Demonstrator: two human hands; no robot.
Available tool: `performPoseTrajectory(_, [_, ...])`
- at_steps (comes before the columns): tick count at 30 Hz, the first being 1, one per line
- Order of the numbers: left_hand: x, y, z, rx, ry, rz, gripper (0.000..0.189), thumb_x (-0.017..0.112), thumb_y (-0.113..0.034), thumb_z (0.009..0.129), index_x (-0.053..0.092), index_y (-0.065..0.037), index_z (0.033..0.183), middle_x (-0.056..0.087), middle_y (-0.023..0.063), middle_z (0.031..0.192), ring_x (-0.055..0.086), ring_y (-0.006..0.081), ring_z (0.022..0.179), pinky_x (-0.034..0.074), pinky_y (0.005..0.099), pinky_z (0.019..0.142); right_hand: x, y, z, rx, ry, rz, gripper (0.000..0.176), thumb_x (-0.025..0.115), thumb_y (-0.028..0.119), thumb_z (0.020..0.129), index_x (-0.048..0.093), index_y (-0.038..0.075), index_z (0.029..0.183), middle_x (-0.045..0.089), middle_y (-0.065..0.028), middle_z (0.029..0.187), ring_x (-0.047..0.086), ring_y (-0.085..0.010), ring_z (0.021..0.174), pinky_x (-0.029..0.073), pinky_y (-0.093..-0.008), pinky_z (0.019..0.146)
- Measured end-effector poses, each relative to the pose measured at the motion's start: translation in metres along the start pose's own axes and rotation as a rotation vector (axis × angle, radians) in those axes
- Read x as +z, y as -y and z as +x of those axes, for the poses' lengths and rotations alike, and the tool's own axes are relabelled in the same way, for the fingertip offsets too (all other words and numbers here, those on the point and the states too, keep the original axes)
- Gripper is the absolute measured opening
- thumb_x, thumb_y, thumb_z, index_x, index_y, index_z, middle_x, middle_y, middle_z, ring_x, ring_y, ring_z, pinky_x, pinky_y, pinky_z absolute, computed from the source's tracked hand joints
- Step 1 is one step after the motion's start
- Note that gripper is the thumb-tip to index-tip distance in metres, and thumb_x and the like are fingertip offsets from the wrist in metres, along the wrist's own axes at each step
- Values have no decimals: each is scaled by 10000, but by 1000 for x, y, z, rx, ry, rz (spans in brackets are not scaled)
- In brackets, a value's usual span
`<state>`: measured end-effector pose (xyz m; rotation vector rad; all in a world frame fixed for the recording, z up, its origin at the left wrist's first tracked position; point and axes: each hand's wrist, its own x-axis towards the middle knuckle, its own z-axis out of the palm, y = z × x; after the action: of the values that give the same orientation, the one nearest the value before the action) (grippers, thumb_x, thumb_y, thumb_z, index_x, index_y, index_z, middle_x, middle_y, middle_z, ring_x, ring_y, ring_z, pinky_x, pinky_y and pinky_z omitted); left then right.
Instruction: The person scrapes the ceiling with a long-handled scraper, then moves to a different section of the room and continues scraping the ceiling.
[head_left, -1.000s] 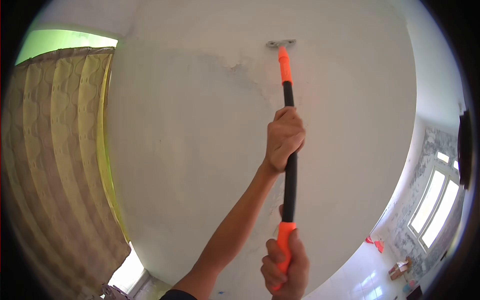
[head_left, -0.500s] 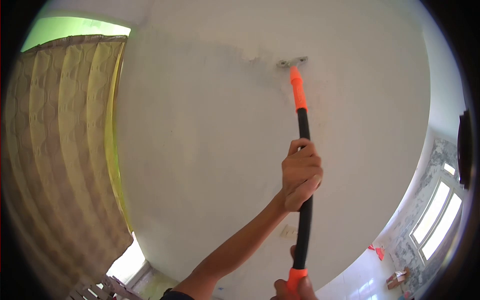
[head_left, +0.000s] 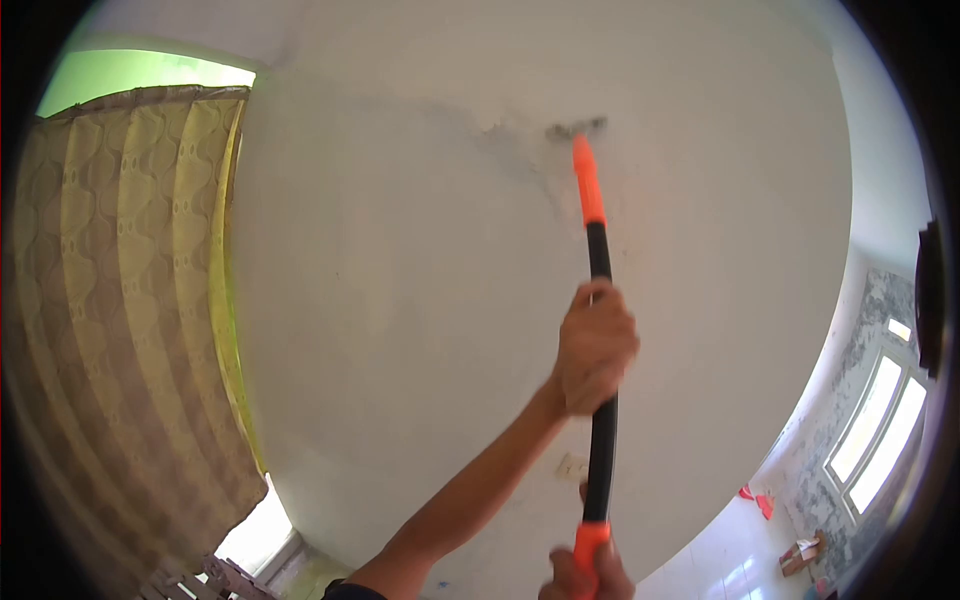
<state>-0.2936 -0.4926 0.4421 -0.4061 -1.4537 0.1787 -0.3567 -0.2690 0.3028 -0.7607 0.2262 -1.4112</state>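
Observation:
A long-handled scraper [head_left: 602, 450] with a black pole and orange ends rises up the pale wall [head_left: 420, 300]. Its grey metal head [head_left: 576, 130] is blurred and lies at the wall, beside a darker patch [head_left: 510, 155] of uneven surface. My left hand [head_left: 597, 345] wraps round the middle of the black pole, its forearm reaching in from the lower left. Lower down, at the bottom edge of the view, my right hand [head_left: 588, 575] grips the orange end of the handle. Part of this hand is cut off by the frame.
A patterned brown-yellow curtain [head_left: 130, 310] hangs over an opening on the left. A wall socket [head_left: 572, 466] sits low, behind the pole. To the right are a window [head_left: 880, 430], a shiny tiled floor [head_left: 715, 565] and a small box [head_left: 800, 553]. A dark object [head_left: 930, 300] stands at the right edge.
The view has tilted slightly upward. The scraper and both hands appear a little further left, and its head has become blurred with motion. Both hands keep their hold.

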Motion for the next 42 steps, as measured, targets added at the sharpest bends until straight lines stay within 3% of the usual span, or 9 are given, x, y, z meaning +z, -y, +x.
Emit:
performPoseTrajectory(7, [-19,0,32,-183,7,6,316,458,-289,736,379,-92,503,378,35,539,426,201,669,326,443,1082,31,-3,20,-5,-43,31,221,461,305,1075,479,116,1188,435,-13,697,329,-52,370,285,-168,293])
performPoseTrajectory(14, [-16,-34,-20,-142,-33,-9,356,441,-296,784,387,-97,495,390,39,528,455,217,647,351,425,990,11,-29,-29,81,-123,100,269,519,319,1047,497,132,1239,424,-9,701,298,-69,380,279,-196,331])
performPoseTrajectory(17, [-22,-30,-11,-59,-22,-29,235,462,-229,676,366,-95,509,386,39,526,386,225,571,367,393,865,13,-34,-28,74,-118,95,274,518,315,1049,497,142,1261,428,-16,705,285,-71,379,278,-201,326])
performPoseTrajectory(25, [-11,26,44,-118,-79,-40,315,481,-289,733,359,-104,510,388,18,527,427,188,670,319,426,1070,33,13,38,-31,8,77,280,424,291,1087,451,73,1259,463,-40,725,350,-63,383,307,-172,305])
performPoseTrajectory(26, [-11,21,50,-133,-50,-43,297,473,-280,726,361,-110,509,405,20,528,433,185,678,291,422,1100,47,27,30,21,-110,-69,587,457,320,1056,255,116,1568,398,-36,617,288,-104,328,253,-261,315])
performPoseTrajectory(29, [-1,3,42,-222,-105,-116,303,463,-281,738,373,-108,507,396,21,523,436,183,679,275,423,1114,40,18,6,2,8,102,273,401,286,1092,445,81,1266,466,-42,739,350,-67,387,309,-175,309])
performPoseTrajectory(34, [37,-40,9,-291,-223,-86,346,461,-274,784,328,-111,509,384,13,539,458,176,677,323,411,1088,24,21,-43,-1,-31,244,290,380,272,1097,434,77,1304,469,-56,758,359,-73,397,324,-179,316])
performPoseTrajectory(40, [35,31,67,-101,-179,-189,348,447,-246,796,291,-95,524,381,27,543,420,181,658,320,387,1065,40,43,15,-107,116,257,307,333,296,1107,417,48,1268,477,-60,783,384,-69,401,334,-178,306])
performPoseTrajectory(42, [38,16,82,-149,-262,-229,328,444,-242,795,307,-94,537,391,28,545,425,185,670,311,392,1069,58,47,16,-95,151,283,315,327,305,1107,412,37,1250,473,-61,792,387,-71,405,346,-182,313])
